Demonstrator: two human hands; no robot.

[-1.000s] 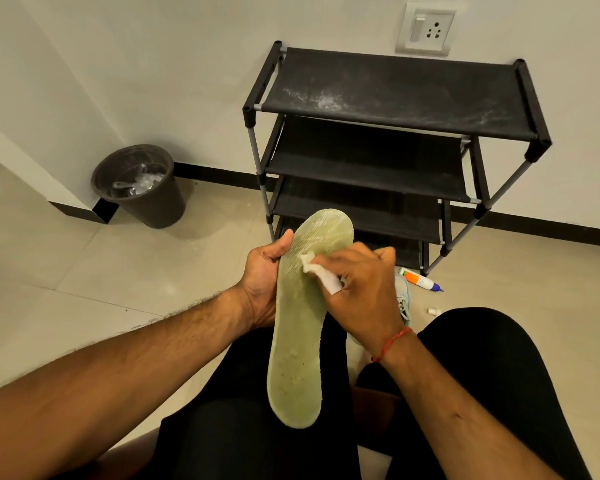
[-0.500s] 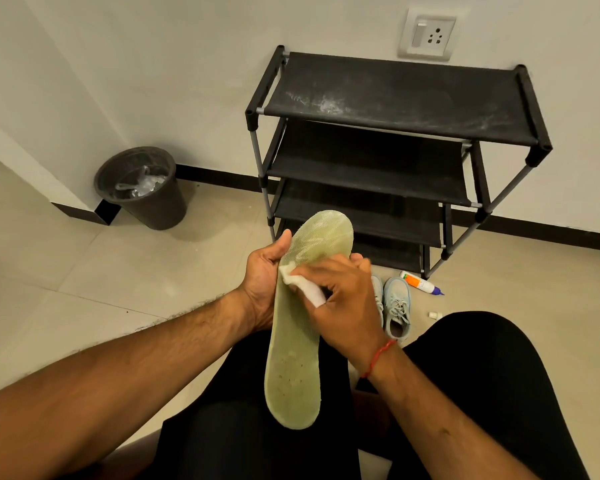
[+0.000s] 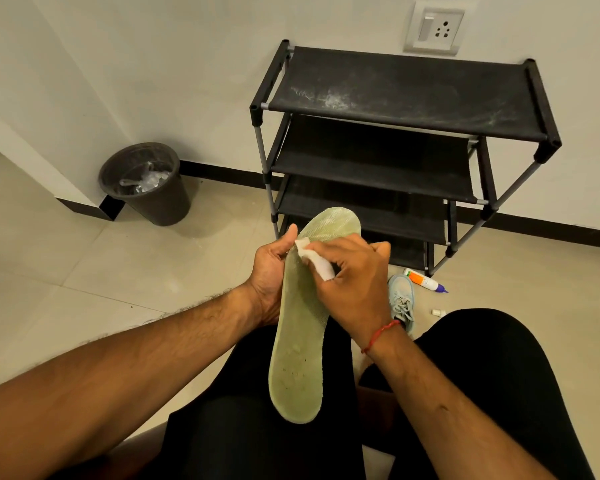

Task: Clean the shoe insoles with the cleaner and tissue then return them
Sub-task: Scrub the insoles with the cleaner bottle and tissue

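Insole above your lap, long axis near-to-far, toe far | left hand grips its left edge | right hand pinches tissue on toe half — your wipe likely runs nearward

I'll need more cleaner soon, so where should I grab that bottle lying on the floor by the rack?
Take the cleaner bottle round its orange-and-white middle, coming down from above. It lies on its side on the floor beside the shoe rack, so both long flanks look free; the purple cap end is narrow.
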